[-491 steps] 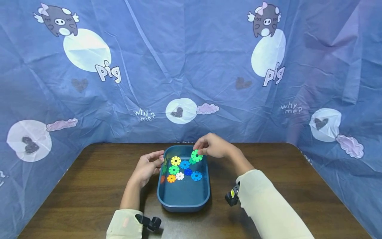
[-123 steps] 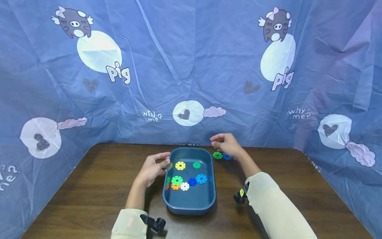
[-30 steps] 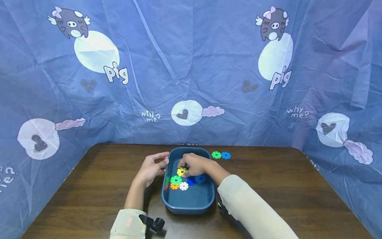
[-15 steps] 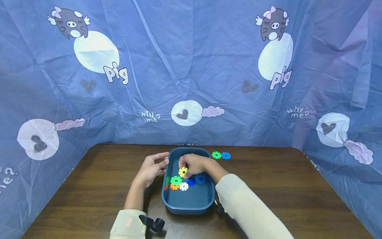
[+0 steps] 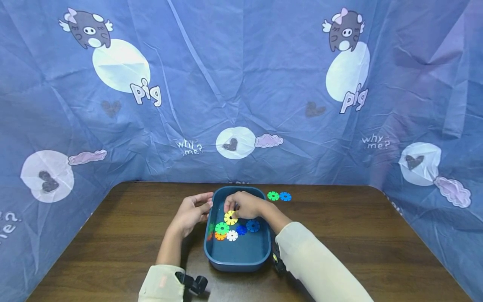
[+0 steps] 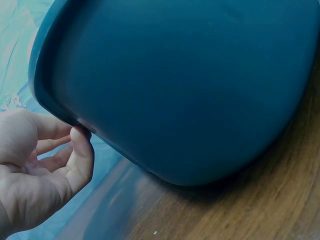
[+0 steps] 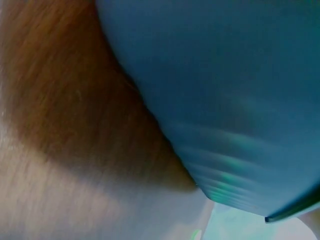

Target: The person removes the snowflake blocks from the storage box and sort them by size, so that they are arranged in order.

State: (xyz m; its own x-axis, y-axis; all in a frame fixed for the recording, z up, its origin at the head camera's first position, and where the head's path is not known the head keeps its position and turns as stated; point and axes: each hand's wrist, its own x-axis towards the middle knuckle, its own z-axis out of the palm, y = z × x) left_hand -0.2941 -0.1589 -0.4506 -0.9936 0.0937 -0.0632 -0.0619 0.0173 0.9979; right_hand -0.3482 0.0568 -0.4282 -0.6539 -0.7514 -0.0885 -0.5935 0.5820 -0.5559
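Note:
A blue-grey plastic bin (image 5: 237, 266) stands on the table. My left hand (image 5: 190, 214) pinches its left rim; in the left wrist view the thumb and fingers of that hand (image 6: 47, 165) meet at the edge of the bin (image 6: 190, 90). Inside the bin, my right hand (image 5: 247, 205) pinches a yellow notched disc (image 5: 228, 219) between thumb and fingers. Nearer me in the bin lie a green disc (image 5: 222, 227) overlapping an orange disc (image 5: 220, 237), a white disc (image 5: 232, 235), a dark blue disc (image 5: 241, 230) and a lighter blue disc (image 5: 253, 225).
Beyond the bin's far right corner, a green disc (image 5: 273, 196) and a blue disc (image 5: 285, 196) lie side by side on the wooden table (image 5: 339, 235). Behind the table hangs a blue printed cloth (image 5: 241, 92). The right wrist view shows only the bin's outer wall (image 7: 215, 90) and table.
A green and a blue disc went from the bin to the table at right. My right hand has since reached back into the bin and taken the yellow disc. My left hand stays at the rim.

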